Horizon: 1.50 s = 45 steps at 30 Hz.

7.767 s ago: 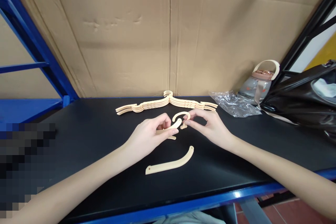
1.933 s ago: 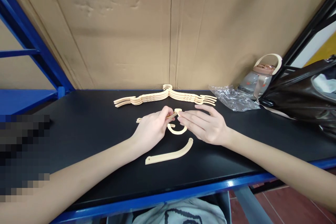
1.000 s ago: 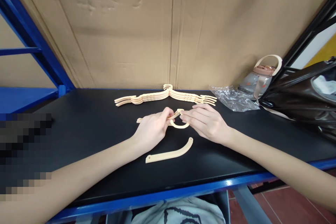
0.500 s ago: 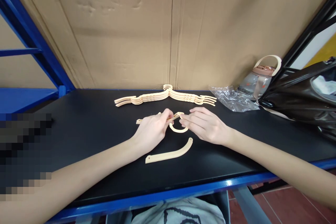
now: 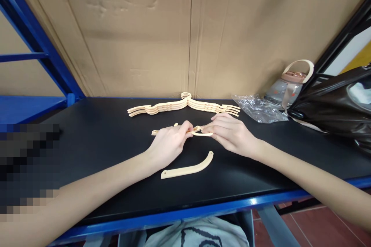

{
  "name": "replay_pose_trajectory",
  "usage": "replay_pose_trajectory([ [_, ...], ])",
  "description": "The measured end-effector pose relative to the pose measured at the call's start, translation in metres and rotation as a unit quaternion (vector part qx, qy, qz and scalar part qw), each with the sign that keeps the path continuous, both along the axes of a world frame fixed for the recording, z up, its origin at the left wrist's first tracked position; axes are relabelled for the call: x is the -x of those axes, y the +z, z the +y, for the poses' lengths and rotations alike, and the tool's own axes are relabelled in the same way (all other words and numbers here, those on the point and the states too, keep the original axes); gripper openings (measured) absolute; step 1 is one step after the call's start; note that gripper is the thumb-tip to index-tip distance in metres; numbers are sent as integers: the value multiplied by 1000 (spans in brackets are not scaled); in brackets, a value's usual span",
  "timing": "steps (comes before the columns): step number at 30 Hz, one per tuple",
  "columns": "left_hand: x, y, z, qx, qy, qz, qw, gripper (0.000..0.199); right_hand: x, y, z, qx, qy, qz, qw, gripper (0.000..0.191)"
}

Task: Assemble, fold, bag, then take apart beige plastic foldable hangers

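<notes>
Fitting hook to hanger arm mid-tabletop, prob.; L hand pinched tight on arm, R hand w/ fingertips closed on hook's base. Next move likely calls for aligned press at joint; loose hanger piece lies near, stacked hangers far.

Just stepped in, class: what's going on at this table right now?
A person's left hand holds pale hanger pieces, while the right hand pinches a curved hook against them. The fingers hide whether the pieces are joined. A loose curved strip lies nearer the person on the black table, and stacked hangers lie beyond the hands.
</notes>
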<state>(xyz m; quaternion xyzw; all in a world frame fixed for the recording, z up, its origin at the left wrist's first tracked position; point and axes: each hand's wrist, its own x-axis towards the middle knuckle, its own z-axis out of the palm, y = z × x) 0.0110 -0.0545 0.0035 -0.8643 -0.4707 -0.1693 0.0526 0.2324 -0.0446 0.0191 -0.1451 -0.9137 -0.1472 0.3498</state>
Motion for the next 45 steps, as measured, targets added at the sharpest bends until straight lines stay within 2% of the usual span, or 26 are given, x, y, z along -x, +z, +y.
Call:
replay_pose_trajectory([
  [7, -1, 2, -1, -3, -5, 15, 1000, 13, -4, 5, 4, 109, 18, -3, 994, 20],
  [11, -2, 2, -1, -3, -1, 29, 1000, 14, -5, 10, 6, 178, 6, 3, 984, 21],
  [21, -2, -1, 1, -28, -15, 42, 999, 17, -7, 8, 13, 252, -8, 40, 967, 23],
  [28, -1, -4, 3, -59, -32, 64, 996, 22, -3, 5, 12, 361, -13, 107, 926, 25],
  [31, -2, -4, 3, -65, -31, 61, 996, 22, -2, 3, 13, 376, -21, 134, 917, 24],
  [36, -3, 0, 2, -39, -17, 35, 998, 18, -2, -2, 20, 419, 4, 191, 888, 23],
  [40, -1, 3, 3, -1, -17, -25, 1000, 13, -3, -6, 23, 461, 19, 212, 862, 21],
  [45, 2, 5, 4, 11, -22, -60, 998, 32, -1, -3, 20, 486, 24, 213, 847, 19],
])
